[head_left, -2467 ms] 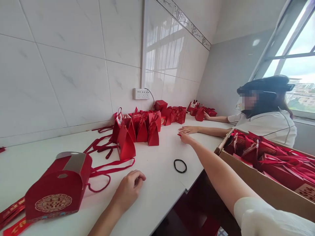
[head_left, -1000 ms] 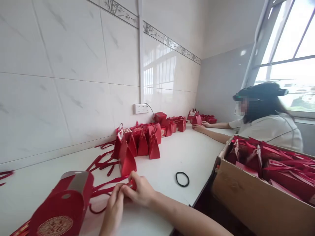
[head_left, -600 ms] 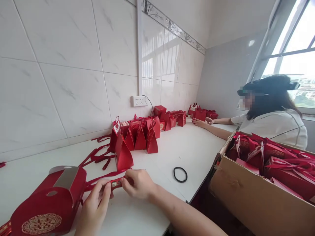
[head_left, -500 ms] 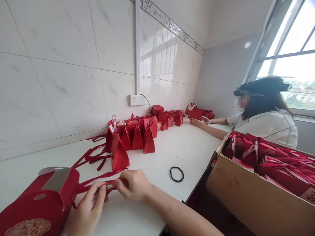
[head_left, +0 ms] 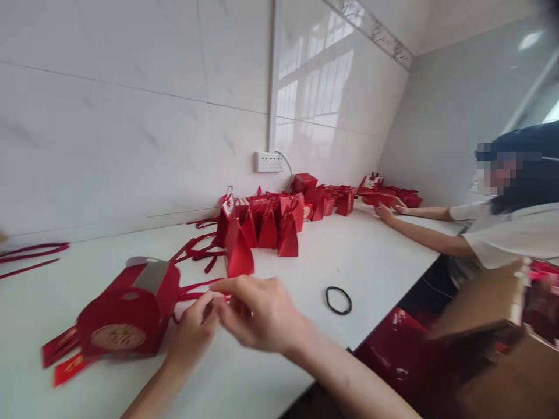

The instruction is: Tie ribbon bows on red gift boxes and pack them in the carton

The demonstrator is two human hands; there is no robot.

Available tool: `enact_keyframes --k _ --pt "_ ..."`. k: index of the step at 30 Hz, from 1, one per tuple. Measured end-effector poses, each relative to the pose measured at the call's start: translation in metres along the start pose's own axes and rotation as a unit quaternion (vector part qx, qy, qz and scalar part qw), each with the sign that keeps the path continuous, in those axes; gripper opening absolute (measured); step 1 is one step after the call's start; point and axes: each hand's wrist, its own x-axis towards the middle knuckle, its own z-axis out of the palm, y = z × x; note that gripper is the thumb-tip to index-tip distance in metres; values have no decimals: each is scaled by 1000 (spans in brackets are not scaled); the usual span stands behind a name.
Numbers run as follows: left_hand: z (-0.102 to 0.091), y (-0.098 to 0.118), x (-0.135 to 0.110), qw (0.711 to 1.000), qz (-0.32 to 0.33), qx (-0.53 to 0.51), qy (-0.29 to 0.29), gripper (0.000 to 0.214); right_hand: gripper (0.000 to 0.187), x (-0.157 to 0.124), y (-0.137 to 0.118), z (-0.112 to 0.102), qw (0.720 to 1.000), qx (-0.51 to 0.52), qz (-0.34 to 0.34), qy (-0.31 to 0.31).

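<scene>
My left hand [head_left: 194, 329] is closed in a pinch, with a bit of dark red showing between its fingers. That small red piece is mostly covered by the fingers. Against its fingertips, my right hand [head_left: 264, 311] is curled, thumb and index bent; what lies between them is hidden. Left of both hands, a red gift box [head_left: 124, 311] with a gold round pattern lies on its side on the white table, its end flaps sticking up. Red ribbons [head_left: 192, 291] run behind my fingers. Small flat red packets [head_left: 70, 369] lie by the box's left end.
Several upright red boxes [head_left: 239, 250] with ribbon loops stand along the tiled wall. A black elastic band [head_left: 338, 300] lies on the table. At the right is a cardboard carton [head_left: 484, 302] holding red boxes. Across the table, a co-worker's hands [head_left: 386, 210] hold a red box.
The view has swung right and shifted, so the gift box shows more fully. The patterned red piece stretched between my hands is now mostly covered, and my right fingers have moved over my left fingertips.
</scene>
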Motion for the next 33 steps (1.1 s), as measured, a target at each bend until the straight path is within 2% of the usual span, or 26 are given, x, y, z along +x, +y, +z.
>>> enact_keyframes --k 1,2,4,6,9,11,12,14,15,16,17,18,20,22,24,27,30,33 --pt "-1 1 -1 999 1 -16 -32 32 21 4 13 9 999 -21 18 -18" --pt "-1 1 -1 998 11 -46 -37 29 23 6 24 19 997 -35 57 -31" --pt "0 1 -1 997 33 -66 -22 25 19 5 42 34 990 -15 122 -64" --pt "1 3 -3 998 35 -55 -16 23 19 0 50 41 980 38 147 -130" --pt "-5 15 -19 997 46 49 -46 21 24 -9 51 38 960 111 170 -191" --pt "-16 23 -37 980 123 154 -30 17 26 -13 52 33 957 115 186 -192" --pt "-24 26 -45 963 192 191 9 17 28 -14 54 32 957 106 190 -193" --pt "-44 26 -56 908 322 229 139 27 35 -15 61 30 958 73 186 -204" --pt "-54 23 -57 878 346 251 213 37 37 -15 65 30 962 51 175 -203" --pt "-64 18 -55 857 341 278 269 50 36 -14 68 30 967 28 159 -196" --pt "-71 12 -50 850 312 304 296 65 34 -12 70 31 972 7 147 -181" --pt "-77 5 -43 855 272 324 301 80 32 -10 70 32 977 -7 141 -162" --pt "-81 -7 -30 881 199 334 269 99 30 -4 66 33 978 -14 151 -142" --pt "-80 -15 -21 907 149 317 234 99 30 1 56 33 973 -13 169 -158" --pt "-76 -15 -21 924 139 278 223 95 30 0 43 30 968 -11 181 -173" --pt "-75 -7 -37 941 214 175 196 99 31 -15 22 14 972 11 190 -138" --pt "-77 4 -64 949 299 72 64 107 51 -40 0 -12 979 90 163 -80" --pt "-77 11 -83 945 320 -2 -69 114 82 -65 -20 -32 972 173 131 -89"
